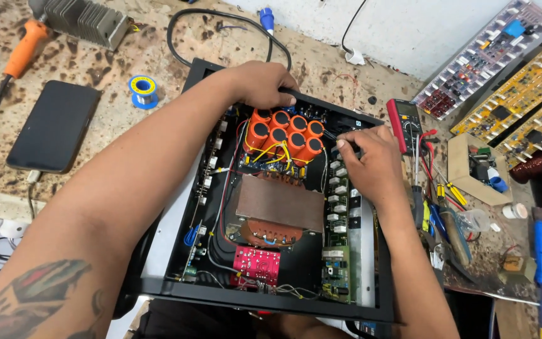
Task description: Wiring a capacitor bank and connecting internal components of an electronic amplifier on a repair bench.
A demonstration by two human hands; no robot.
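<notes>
Your left hand [261,83] grips the far edge of the black box [371,307]. Your right hand [371,160] pinches a small black part by the orange cans [283,135].

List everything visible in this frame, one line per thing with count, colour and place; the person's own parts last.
Chassis: one, black, open, centre of bench.
Capacitors: about eight, orange, rear of chassis.
Transformer: one, copper-brown, mid chassis.
Small board: one, red, front of chassis.
Phone: one, black, left of chassis.
Solder spool: one, blue, beside the phone.
Heat sink: one, grey, top left.
Soldering iron: one, orange handle, top left.
Multimeter: one, red and black, right of chassis.
Circuit boards: three, yellow and pale, top right.
Left hand: grips the chassis rear rim.
Right hand: fingers pinched over the chassis's right rear corner; what they hold cannot be told.
</notes>
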